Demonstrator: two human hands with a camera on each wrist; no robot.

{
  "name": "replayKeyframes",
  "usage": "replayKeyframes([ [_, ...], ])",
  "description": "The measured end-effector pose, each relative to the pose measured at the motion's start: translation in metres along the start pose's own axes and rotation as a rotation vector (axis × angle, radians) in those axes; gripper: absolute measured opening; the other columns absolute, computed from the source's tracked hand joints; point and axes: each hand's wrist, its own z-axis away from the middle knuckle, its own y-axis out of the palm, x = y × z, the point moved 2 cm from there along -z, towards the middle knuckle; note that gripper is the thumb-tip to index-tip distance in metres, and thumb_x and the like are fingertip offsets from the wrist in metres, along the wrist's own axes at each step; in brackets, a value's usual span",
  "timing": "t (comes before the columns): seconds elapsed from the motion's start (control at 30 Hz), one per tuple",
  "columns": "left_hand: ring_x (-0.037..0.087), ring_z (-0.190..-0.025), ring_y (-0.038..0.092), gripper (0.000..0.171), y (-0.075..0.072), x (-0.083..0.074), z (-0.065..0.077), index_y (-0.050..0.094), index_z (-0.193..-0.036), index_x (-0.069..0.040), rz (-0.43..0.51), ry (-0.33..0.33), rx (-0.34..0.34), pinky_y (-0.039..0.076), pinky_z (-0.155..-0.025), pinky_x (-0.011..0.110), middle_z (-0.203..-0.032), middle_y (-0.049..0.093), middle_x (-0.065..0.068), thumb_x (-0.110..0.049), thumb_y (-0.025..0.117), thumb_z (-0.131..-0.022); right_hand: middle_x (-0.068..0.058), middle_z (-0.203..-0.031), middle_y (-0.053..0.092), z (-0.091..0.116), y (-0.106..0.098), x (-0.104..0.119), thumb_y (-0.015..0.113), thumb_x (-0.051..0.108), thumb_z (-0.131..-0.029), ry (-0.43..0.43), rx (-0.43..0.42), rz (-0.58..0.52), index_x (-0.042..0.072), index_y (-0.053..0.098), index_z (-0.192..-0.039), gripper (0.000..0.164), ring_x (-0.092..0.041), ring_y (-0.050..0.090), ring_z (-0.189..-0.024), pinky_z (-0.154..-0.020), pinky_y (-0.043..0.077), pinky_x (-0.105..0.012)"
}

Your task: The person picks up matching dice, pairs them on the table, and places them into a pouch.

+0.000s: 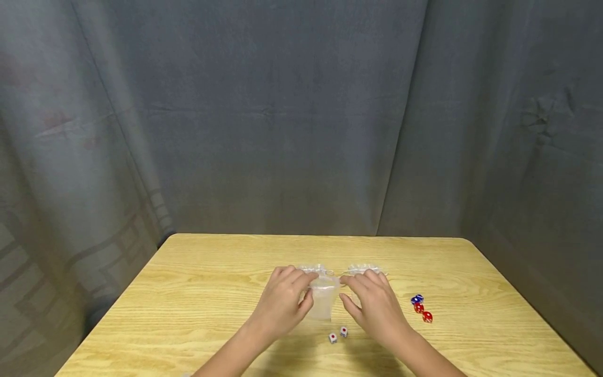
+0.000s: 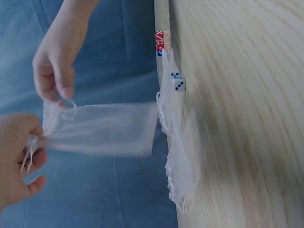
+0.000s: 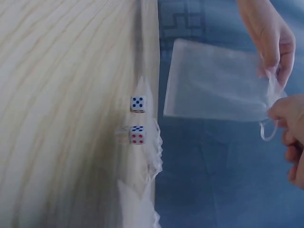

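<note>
A sheer white drawstring pouch (image 1: pixel 322 303) hangs between my two hands above the table, its closed end downward. My left hand (image 1: pixel 285 294) pinches one side of the gathered mouth, and a loop of cord dangles by its fingers in the left wrist view. My right hand (image 1: pixel 372 299) pinches the opposite side of the mouth. Through the thin cloth of the pouch (image 3: pixel 213 80) no contents show in the right wrist view. Two white dice (image 1: pixel 338 334) lie on the table just in front of the hands.
Two more sheer pouches (image 2: pixel 179 166) lie flat on the wooden table (image 1: pixel 212 283) behind the hands, partly hidden by them in the head view. Red dice (image 1: pixel 423 312) and blue dice (image 1: pixel 417 299) sit close together at the right. Grey curtains (image 1: pixel 282 131) surround the table.
</note>
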Motion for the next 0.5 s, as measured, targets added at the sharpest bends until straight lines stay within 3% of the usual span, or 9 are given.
replayKeyframes([
  [0.13,0.007,-0.07,0.051,0.026,-0.002,0.002,0.0,0.068,-0.1,-0.007,-0.019,-0.02,-0.009,0.044,-0.077,0.032,-0.081,0.066,-0.004,-0.006,0.068,-0.074,0.008,-0.082,0.067,0.004,0.007,-0.003,0.082,0.016,-0.066,0.127,0.153,0.005,0.015,0.068,-0.094,0.031,-0.004,0.041,-0.068,-0.061,0.034,-0.024],
  [0.27,0.006,-0.068,0.049,0.029,-0.005,0.003,0.0,0.068,-0.101,-0.006,-0.025,-0.029,-0.029,0.044,-0.077,0.031,-0.076,0.064,-0.006,-0.004,0.069,-0.072,0.006,-0.083,0.068,0.008,0.014,-0.005,0.081,0.016,-0.066,0.2,0.303,-0.022,0.014,0.069,-0.093,0.03,-0.005,0.042,-0.067,-0.061,0.032,-0.024],
  [0.5,0.005,-0.066,0.049,0.029,-0.006,0.003,-0.001,0.068,-0.101,-0.006,-0.037,-0.037,-0.039,0.044,-0.076,0.03,-0.074,0.063,-0.007,-0.003,0.069,-0.072,0.002,-0.086,0.069,0.016,0.025,-0.008,0.08,0.02,-0.069,0.184,0.483,-0.046,0.012,0.07,-0.093,0.027,-0.01,0.05,-0.072,-0.062,0.035,-0.027],
])
